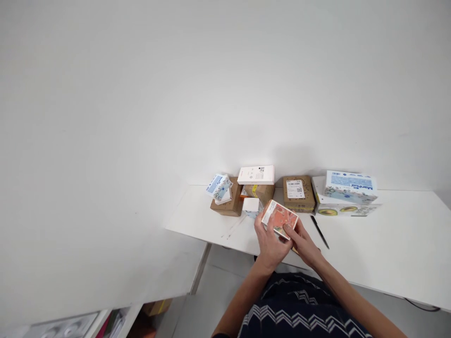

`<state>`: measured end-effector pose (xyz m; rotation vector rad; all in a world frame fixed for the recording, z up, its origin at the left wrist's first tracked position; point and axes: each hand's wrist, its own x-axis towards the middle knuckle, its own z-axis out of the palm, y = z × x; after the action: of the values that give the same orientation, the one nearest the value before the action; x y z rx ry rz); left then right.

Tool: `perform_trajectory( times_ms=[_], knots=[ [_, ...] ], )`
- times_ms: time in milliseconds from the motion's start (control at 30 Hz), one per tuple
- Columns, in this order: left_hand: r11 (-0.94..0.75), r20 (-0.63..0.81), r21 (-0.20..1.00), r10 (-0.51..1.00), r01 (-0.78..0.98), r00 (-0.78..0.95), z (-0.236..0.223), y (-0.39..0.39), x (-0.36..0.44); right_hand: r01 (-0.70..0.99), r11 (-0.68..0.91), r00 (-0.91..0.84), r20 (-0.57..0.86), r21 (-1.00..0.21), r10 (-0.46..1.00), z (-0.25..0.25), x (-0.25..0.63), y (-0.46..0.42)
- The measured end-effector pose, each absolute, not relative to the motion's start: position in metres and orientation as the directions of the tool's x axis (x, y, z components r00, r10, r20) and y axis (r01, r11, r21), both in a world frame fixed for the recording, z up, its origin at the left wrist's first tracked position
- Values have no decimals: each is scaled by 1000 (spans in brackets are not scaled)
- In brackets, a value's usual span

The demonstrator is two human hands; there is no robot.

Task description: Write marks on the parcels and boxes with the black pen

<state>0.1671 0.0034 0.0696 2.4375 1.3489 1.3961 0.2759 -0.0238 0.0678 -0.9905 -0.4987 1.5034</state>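
Observation:
Both of my hands hold a small white box with an orange-red printed top (pixel 283 218), over the front part of the white table (pixel 355 249). My left hand (pixel 270 241) wraps its left side and lower edge, fingers reaching onto the top. My right hand (pixel 305 241) grips the right corner, thumb pressed on the printed face. Just behind the held box is a small white box (pixel 251 205). To the right of my right hand lies a black pen (pixel 320 232). Something yellowish shows under my right hand, mostly hidden.
Along the wall stand a brown carton (pixel 230 206) with blue-white packs (pixel 218 186) on it, a flat white box (pixel 256 174) on another brown carton (pixel 262 191), a labelled brown carton (pixel 299 205), and a Manhua box (pixel 350 185) on an avocado-printed box (pixel 338 211). A shelf (pixel 130 319) is lower left.

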Motion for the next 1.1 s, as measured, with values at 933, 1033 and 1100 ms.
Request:
perform_trajectory(
  times_ms=[933, 1033, 1100],
  knots=[
    [-400, 407, 902, 914, 163, -7, 92, 8, 158, -831, -355, -166, -417, -429, 893, 67, 296, -12],
    [-163, 163, 987, 986, -12, 26, 98, 10, 159, -821, -394, -211, -422, -414, 882, 72, 292, -12],
    [-53, 60, 994, 996, -94, 70, 103, 9, 160, -806, -410, -225, -419, -428, 879, 74, 290, -13]
  ],
)
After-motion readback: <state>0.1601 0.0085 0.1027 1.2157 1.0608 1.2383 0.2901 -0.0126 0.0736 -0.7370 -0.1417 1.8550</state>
